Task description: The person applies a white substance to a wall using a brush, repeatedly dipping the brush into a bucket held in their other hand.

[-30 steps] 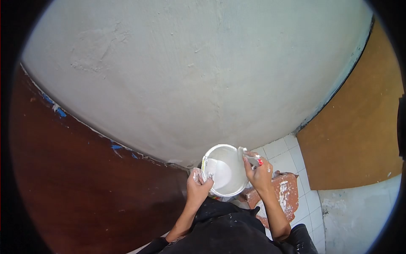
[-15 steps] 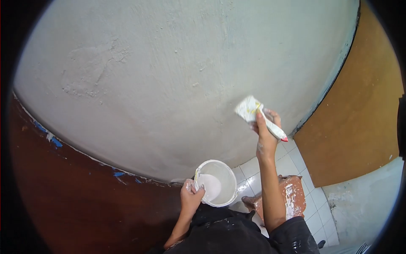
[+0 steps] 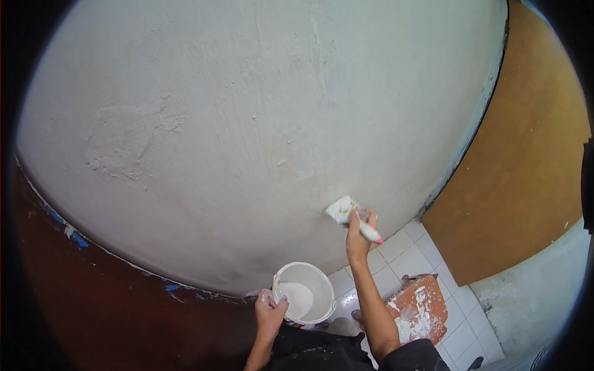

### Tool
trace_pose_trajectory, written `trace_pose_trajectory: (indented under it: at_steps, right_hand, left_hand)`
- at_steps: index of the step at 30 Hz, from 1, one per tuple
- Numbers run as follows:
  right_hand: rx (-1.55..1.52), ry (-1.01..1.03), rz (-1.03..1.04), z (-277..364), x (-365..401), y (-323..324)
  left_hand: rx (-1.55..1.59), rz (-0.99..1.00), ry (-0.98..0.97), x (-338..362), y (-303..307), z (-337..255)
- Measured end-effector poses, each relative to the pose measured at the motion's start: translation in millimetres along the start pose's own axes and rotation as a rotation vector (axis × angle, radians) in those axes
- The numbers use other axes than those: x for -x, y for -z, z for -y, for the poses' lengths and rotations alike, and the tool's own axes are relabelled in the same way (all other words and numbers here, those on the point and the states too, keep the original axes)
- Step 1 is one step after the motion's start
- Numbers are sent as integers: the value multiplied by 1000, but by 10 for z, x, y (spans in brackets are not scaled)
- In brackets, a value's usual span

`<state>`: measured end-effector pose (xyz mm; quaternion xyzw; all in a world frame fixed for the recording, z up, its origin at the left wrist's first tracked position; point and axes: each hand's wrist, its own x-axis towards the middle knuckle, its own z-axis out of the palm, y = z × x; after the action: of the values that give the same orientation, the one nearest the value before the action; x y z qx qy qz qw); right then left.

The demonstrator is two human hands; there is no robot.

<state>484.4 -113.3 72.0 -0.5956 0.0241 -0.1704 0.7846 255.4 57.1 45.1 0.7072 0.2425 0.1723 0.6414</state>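
Note:
My right hand [image 3: 359, 234] is closed round a wide paintbrush [image 3: 341, 210]. White paint coats the brush, and its handle ends in a red tip. The bristles lie at the lower part of the pale grey-white wall [image 3: 247, 142], pointing up and left. Lower down, my left hand [image 3: 271, 312] grips the rim of a white bucket [image 3: 323, 290], thumb over the edge. White paint [image 3: 296, 299] covers the bottom of the bucket. Both hands have white smears on them.
Dark brown wood [image 3: 111, 297] with blue and white specks borders the wall on the left. A tan panel [image 3: 507, 173] stands at the right. On the white floor tiles [image 3: 387, 278] is a paint-splashed reddish block [image 3: 427, 303].
My right hand has moved the paintbrush down and slightly left along the wall. My left hand still holds the bucket, which now appears slightly lower and further left in view.

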Motion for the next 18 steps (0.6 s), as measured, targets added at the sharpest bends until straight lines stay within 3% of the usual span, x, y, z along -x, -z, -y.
trace_pose_trajectory:
  at_steps: [6,10,16,18]
  right_hand:
    - [-158,363,88,1680,-547,-522]
    - [-312,425,136,1947,-641,-631]
    - [-143,101,52,275,-96,-76]
    - [-32,28,65,0,17,102]
  left_hand:
    - [60,-28,48,142,-110,-208]
    - [127,-57,83,291,-146,-280]
    - [131,-118,86,540,-145,-160]
    - [121,-135,100,635,-138,-96]
